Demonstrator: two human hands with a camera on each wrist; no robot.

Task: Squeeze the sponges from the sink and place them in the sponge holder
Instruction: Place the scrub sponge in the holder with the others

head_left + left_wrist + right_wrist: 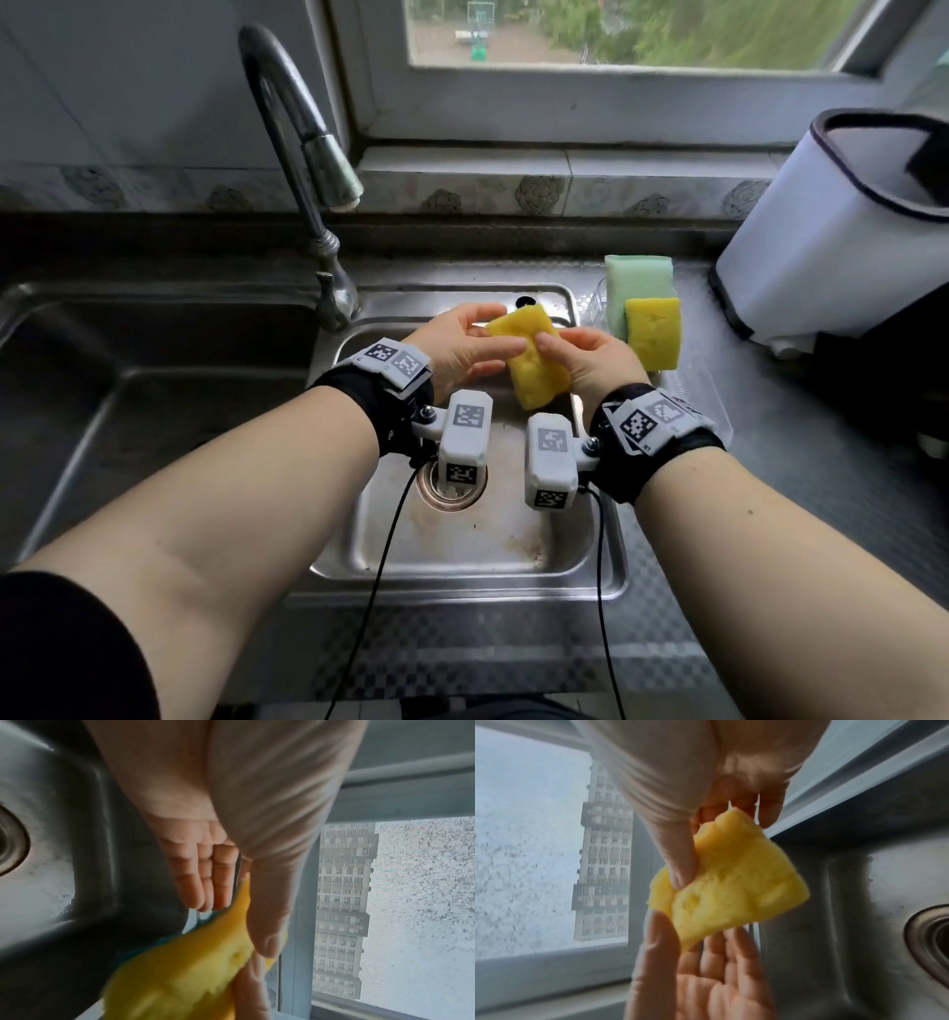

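Yellow sponge [529, 354] held in the air above the sink [462, 555], between both hands, its long axis slanting from the far-left corner near the faucet [308, 169] down toward the drain [452, 488]. Left hand [462, 344] open, fingers fairly straight and cupped against the sponge's left side. Right hand [590, 360] gripping the sponge's right edge, thumb pressed into the foam, fingers wrapped behind; dents in the foam plain in the right wrist view. Sponge holder [683, 390] just right of the sink on the surface, already carrying a green sponge [637, 288] and a second yellow sponge [652, 334], both upright. Right hand the nearer one to the holder, so probably a short carry rightward from the sink. No other sponge visible in the basin; likely the last one.
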